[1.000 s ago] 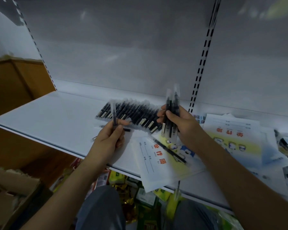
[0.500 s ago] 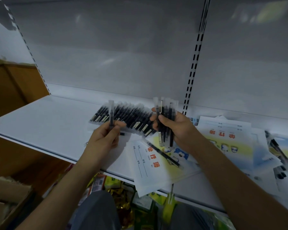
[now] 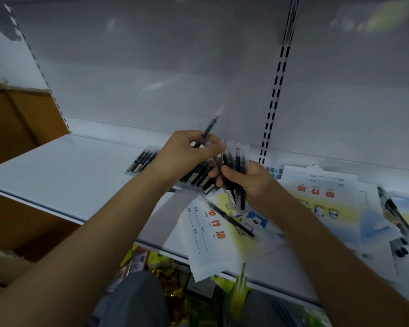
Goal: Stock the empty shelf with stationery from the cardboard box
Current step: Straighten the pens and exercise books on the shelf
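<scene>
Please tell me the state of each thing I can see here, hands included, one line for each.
Left hand: raised over the shelf, pinches a single pen.
Right hand: grips a bunch of pens, upright.
Row of pens: lying on the shelf, partly hidden by the left hand.
Loose pen: lying on a notebook.
Notebook: flat, overhanging the shelf edge.

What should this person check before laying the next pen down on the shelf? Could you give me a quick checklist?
1. Single pen held firmly in the left hand: ok.
2. Bundle of pens secure in the right hand: ok.
3. Row of pens on the shelf lying neat: partly hidden by the left hand, cannot tell.
4. Bare shelf beside the row: ok.
5. Notebook safely on the shelf: not ok, it overhangs the front edge.
6. Loose pen put away: not ok, it lies on the notebook.
</scene>
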A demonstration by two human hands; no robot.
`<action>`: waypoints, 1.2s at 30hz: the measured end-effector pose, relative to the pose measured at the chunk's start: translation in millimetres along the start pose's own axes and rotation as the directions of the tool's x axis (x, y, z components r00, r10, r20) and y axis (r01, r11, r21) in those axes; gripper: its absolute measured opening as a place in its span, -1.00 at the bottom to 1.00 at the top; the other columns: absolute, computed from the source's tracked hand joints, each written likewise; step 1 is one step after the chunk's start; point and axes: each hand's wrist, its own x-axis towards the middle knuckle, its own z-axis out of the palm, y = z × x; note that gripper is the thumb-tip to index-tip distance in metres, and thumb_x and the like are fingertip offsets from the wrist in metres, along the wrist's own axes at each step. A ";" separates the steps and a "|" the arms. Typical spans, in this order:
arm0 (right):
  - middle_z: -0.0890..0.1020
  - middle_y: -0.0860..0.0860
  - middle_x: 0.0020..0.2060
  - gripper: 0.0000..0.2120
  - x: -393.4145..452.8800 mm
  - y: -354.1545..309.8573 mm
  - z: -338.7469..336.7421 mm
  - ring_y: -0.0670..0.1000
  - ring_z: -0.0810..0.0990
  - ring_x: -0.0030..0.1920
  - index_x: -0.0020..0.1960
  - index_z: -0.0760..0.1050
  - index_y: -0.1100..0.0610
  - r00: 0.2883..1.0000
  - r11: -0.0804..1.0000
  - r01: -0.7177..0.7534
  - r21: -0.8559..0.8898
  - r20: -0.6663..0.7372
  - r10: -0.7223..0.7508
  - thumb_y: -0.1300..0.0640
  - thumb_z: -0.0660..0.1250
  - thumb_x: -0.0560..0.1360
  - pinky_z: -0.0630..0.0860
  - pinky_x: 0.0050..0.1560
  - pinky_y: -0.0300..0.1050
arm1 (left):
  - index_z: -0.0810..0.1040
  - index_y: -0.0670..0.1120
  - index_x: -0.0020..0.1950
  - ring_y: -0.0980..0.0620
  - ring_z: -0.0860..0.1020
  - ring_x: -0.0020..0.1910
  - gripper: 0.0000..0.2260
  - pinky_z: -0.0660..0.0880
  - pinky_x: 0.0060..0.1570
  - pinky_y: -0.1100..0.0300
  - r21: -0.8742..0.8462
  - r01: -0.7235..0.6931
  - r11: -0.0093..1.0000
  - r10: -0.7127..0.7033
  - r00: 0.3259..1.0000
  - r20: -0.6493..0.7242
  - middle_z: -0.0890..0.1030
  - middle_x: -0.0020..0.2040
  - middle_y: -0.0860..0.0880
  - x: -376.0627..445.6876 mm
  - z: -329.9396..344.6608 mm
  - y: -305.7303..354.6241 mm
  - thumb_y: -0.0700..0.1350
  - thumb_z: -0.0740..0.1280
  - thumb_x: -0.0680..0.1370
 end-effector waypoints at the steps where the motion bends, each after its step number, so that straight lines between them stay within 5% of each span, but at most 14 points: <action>1: 0.68 0.13 -0.04 -0.75 0.4 0.2 -0.3 0.03 0.60 -0.12 0.15 0.53 0.26 1.000 1.000 -0.007 0.001 0.005 0.007 0.14 0.27 0.55 0.53 -0.02 -0.15 | 0.70 -0.05 -0.01 0.23 0.65 -0.17 -0.84 0.49 -0.20 0.46 -0.006 0.014 1.000 -0.013 1.000 0.026 0.71 -0.15 0.07 4.2 0.6 1.9 -0.02 0.50 0.47; 5: 0.66 0.10 -0.13 -0.76 1.8 0.2 -0.1 0.01 0.58 -0.17 0.12 0.55 0.24 1.000 0.999 -0.019 0.027 0.022 0.018 0.12 0.25 0.55 0.53 -0.06 -0.18 | 0.70 -0.12 0.01 0.34 0.59 -0.28 -0.83 0.43 -0.29 0.49 -0.033 0.017 0.999 -0.016 0.998 0.056 0.71 -0.15 0.12 11.6 -3.5 9.0 -0.08 0.50 0.47; 9: 0.58 0.07 -0.20 -0.76 2.2 -2.5 2.6 -0.01 0.51 -0.23 0.14 0.53 0.27 0.999 0.998 -0.023 0.051 0.027 0.022 0.16 0.20 0.59 0.52 -0.15 -0.22 | 0.70 -0.04 0.06 0.38 0.54 -0.30 -0.81 0.38 -0.17 0.26 -0.165 0.030 0.986 -0.043 0.996 -0.074 0.69 -0.11 0.19 16.2 -15.2 5.8 -0.03 0.47 0.49; 12: 0.58 0.08 -0.19 -0.75 2.1 -2.7 2.3 -0.03 0.49 -0.28 0.15 0.54 0.26 0.999 0.999 -0.032 0.021 0.019 0.032 0.14 0.20 0.61 0.46 -0.26 -0.24 | 0.70 -0.05 0.09 0.28 0.49 -0.29 -0.79 0.35 -0.21 0.27 -0.265 0.050 0.963 -0.090 0.986 -0.140 0.61 -0.28 0.24 15.6 -12.7 -1.0 -0.02 0.46 0.50; 20: 0.58 0.07 -0.25 -0.80 1.2 -10.9 -8.7 -0.08 0.38 -0.44 -0.01 0.51 0.22 0.988 0.989 -0.148 -0.016 -0.051 0.147 0.08 0.24 0.60 0.33 -0.46 -0.26 | 0.68 -0.07 0.08 0.15 0.34 -0.31 -0.83 0.28 -0.36 0.29 -0.530 0.035 0.848 -0.176 0.960 -0.219 0.68 -0.11 0.10 18.7 -17.3 -11.5 -0.06 0.45 0.53; 24: 0.58 0.06 -0.31 -0.69 3.4 -14.7 -18.2 -0.09 0.37 -0.49 0.04 0.56 0.30 0.975 0.992 -0.109 0.059 -0.189 0.118 0.05 0.27 0.56 0.32 -0.49 -0.27 | 0.69 -0.02 -0.05 0.11 0.36 -0.30 -0.89 0.33 -0.24 0.22 -0.330 0.085 0.940 -0.149 0.973 -0.174 0.54 -0.29 0.10 12.1 -27.9 -23.6 -0.02 0.41 0.55; 27: 0.56 0.04 -0.39 -0.65 3.5 -17.9 -22.8 -0.08 0.36 -0.53 0.00 0.55 0.36 0.955 0.996 -0.084 0.005 -0.284 0.082 0.04 0.26 0.59 0.31 -0.52 -0.26 | 0.67 -0.01 -0.03 0.21 0.46 -0.43 -0.91 0.34 -0.27 0.32 0.023 0.044 0.999 -0.043 0.999 -0.011 0.58 -0.34 0.17 8.4 -38.4 -26.5 -0.10 0.36 0.58; 30: 0.54 0.07 -0.44 -0.66 2.9 -19.2 -16.7 -0.07 0.35 -0.55 -0.14 0.52 0.32 0.951 0.995 -0.080 -0.067 -0.304 0.056 0.02 0.29 0.58 0.30 -0.54 -0.25 | 0.65 0.04 0.08 0.14 0.58 -0.26 -0.86 0.44 -0.20 0.30 0.391 -0.142 0.909 0.053 0.972 0.230 0.66 -0.19 0.00 8.4 -37.5 -19.0 -0.02 0.32 0.61; 33: 0.53 0.05 -0.48 -0.66 2.0 -17.3 -9.8 -0.07 0.35 -0.56 -0.23 0.50 0.25 0.956 0.992 -0.084 -0.094 -0.288 0.054 0.00 0.30 0.57 0.31 -0.55 -0.26 | 0.65 -0.04 0.04 0.13 0.41 -0.39 -0.77 0.33 -0.33 0.29 0.450 -0.233 0.862 0.005 0.892 0.451 0.50 -0.35 0.00 7.6 -24.3 -11.2 0.05 0.28 0.62; 36: 0.51 0.04 -0.47 -0.58 0.9 -14.7 -11.8 -0.07 0.35 -0.55 -0.10 0.57 0.36 0.958 0.993 -0.087 -0.086 -0.281 0.060 -0.05 0.30 0.54 0.29 -0.55 -0.26 | 0.61 -0.08 0.00 0.16 0.41 -0.39 -0.77 0.35 -0.29 0.29 0.457 -0.187 0.869 -0.047 0.891 0.452 0.47 -0.36 0.08 12.7 -23.7 -14.7 0.00 0.23 0.65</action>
